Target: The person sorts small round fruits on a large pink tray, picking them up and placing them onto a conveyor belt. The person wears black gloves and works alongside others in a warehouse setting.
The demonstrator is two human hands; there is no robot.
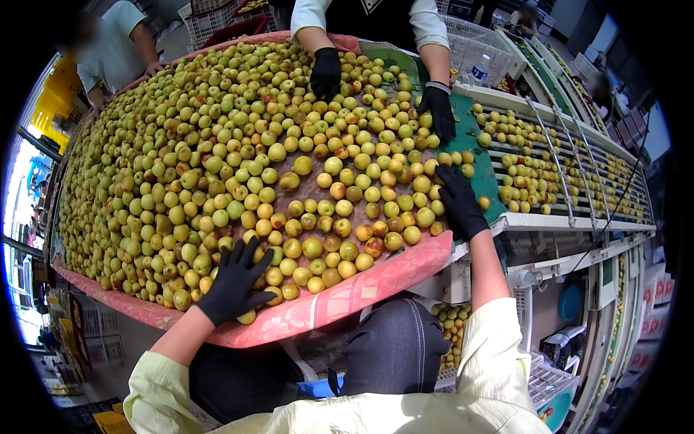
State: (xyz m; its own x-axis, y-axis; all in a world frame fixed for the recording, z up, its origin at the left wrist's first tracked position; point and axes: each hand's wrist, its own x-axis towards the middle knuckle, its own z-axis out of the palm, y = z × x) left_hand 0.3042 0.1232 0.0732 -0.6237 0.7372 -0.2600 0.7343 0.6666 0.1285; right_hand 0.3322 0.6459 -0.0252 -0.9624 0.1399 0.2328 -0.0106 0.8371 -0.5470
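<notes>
A wide heap of small round yellow-green fruits point(217, 146), which look like jujubes, spreads before me, many with brown or red patches. My left hand point(234, 282), in a black glove, rests with spread fingers on the fruits by the near edge. My right hand point(461, 203), also in a black glove, lies extended at the heap's right end. Its fingers are beside several fruits, where the cloth meets a green strip point(488, 184); nothing is gripped in it. Beneath the fruits lies a pink patterned cloth point(325, 306) with a raised near rim.
Across from me, another person's black-gloved hands point(325, 73) reach onto the fruits. A second person point(116, 51) leans at the far left. To the right, a roller conveyor point(564, 163) with white rails carries fruits. A plastic crate point(477, 43) and bottle point(480, 68) stand behind it.
</notes>
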